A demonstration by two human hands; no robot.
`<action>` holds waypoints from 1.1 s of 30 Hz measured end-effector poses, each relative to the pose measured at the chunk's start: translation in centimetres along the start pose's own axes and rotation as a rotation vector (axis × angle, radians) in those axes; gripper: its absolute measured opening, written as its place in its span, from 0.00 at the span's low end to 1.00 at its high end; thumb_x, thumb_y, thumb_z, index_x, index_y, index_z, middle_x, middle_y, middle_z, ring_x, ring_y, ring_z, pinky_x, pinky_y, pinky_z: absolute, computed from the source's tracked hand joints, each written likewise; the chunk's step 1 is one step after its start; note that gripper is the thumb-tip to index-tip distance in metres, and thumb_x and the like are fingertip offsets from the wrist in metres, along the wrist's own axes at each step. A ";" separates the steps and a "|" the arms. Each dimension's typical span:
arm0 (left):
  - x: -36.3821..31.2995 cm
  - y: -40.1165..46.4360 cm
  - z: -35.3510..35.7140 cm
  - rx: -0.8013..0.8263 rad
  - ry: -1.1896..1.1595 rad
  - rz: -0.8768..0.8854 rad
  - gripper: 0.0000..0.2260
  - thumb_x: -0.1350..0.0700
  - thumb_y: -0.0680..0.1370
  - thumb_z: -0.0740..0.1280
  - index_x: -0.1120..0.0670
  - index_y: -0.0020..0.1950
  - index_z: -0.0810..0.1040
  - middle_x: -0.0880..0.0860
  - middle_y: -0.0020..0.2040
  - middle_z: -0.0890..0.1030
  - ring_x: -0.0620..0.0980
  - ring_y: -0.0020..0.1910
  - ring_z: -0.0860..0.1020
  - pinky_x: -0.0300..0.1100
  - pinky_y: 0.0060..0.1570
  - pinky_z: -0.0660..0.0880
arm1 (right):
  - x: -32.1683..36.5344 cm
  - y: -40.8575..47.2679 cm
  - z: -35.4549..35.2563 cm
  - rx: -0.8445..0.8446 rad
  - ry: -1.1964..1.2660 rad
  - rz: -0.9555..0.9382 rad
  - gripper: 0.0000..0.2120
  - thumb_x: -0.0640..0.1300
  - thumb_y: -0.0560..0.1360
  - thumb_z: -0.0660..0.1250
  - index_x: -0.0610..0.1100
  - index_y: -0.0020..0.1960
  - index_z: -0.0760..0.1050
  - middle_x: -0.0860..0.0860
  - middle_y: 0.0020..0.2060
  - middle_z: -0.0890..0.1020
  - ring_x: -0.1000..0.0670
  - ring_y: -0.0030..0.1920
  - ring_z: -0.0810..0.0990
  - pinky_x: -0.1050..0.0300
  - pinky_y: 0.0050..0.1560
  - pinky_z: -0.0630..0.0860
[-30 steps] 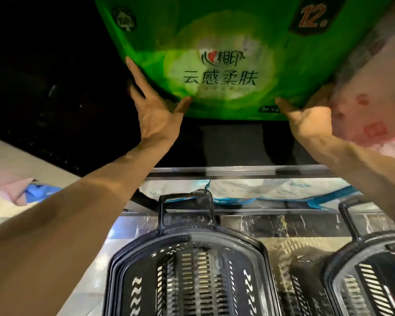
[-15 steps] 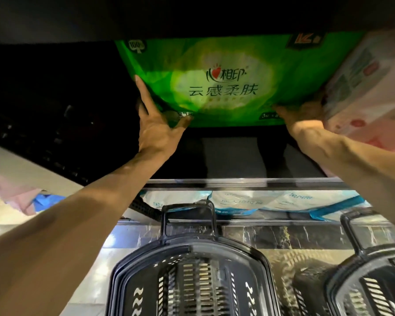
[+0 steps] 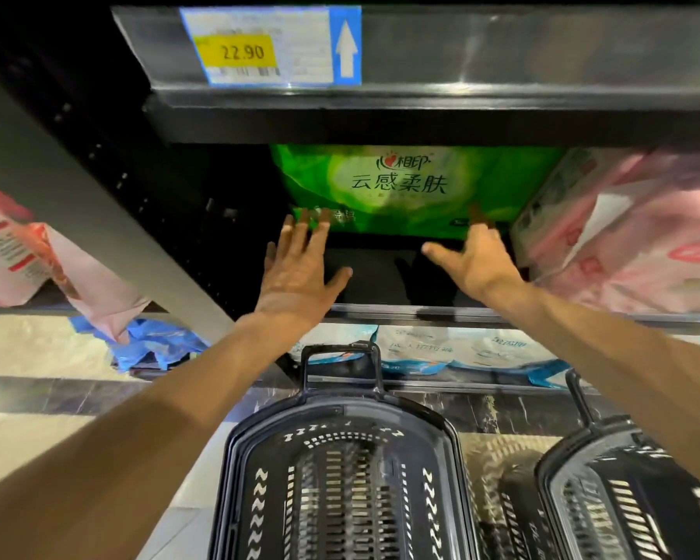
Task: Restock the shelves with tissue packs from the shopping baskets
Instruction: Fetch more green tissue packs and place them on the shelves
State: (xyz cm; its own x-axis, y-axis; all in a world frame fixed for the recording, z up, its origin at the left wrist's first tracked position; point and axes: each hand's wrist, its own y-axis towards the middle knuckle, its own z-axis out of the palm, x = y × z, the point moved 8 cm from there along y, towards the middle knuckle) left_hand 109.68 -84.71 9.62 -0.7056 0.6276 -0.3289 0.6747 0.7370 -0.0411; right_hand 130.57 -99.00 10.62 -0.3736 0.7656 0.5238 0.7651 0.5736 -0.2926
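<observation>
Green tissue pack (image 3: 401, 192) sits deep on the dark shelf (image 3: 372, 276). Left hand (image 3: 300, 268) and right hand (image 3: 477, 260), fingers straight, touch its bottom edge and hold nothing. Pink packs (image 3: 631, 236) sit beside it. Black baskets (image 3: 340, 478) stand below on the shiny floor (image 3: 37, 430).

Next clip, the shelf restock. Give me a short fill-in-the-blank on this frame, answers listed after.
1. The pack pushed back on the shelf is ____ in colour.
2. The yellow price tag reads ____.
3. Both the left hand and right hand have ____ fingers and grip nothing.
4. The basket below the hands holds ____ packs.

Answers: green; 22.90; open; no
</observation>
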 end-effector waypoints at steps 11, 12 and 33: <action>-2.2 -13.8 -6.1 0.087 0.227 0.189 0.33 0.38 0.83 0.56 0.48 0.84 0.51 0.53 0.84 0.52 0.53 0.83 0.45 0.58 0.80 0.49 | 3.2 -13.6 -1.1 0.204 -0.788 -0.549 0.50 0.71 0.77 0.61 0.53 0.83 0.34 0.48 0.84 0.45 0.46 0.83 0.41 0.41 0.82 0.48; -2.1 -15.2 -7.4 0.082 0.237 0.184 0.32 0.37 0.83 0.55 0.48 0.84 0.53 0.53 0.84 0.53 0.54 0.83 0.46 0.59 0.80 0.50 | 4.0 -14.9 -1.7 0.214 -0.814 -0.571 0.50 0.71 0.76 0.61 0.53 0.83 0.34 0.48 0.84 0.46 0.45 0.83 0.42 0.40 0.81 0.49; 10.9 -50.1 -40.3 -0.061 0.118 -0.380 0.37 0.30 0.79 0.38 0.47 0.84 0.51 0.52 0.84 0.50 0.54 0.83 0.46 0.61 0.80 0.47 | 33.0 -51.3 -4.7 0.301 -0.817 -1.140 0.62 0.83 0.59 0.24 0.51 0.84 0.43 0.47 0.83 0.55 0.45 0.83 0.52 0.36 0.80 0.52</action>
State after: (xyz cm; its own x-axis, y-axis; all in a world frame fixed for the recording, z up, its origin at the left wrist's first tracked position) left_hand 59.47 -104.64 46.09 -0.9249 0.3293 -0.1899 0.3492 0.9335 -0.0819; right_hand 81.46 -104.59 46.69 -0.9668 -0.2550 0.0152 -0.2509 0.9371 -0.2428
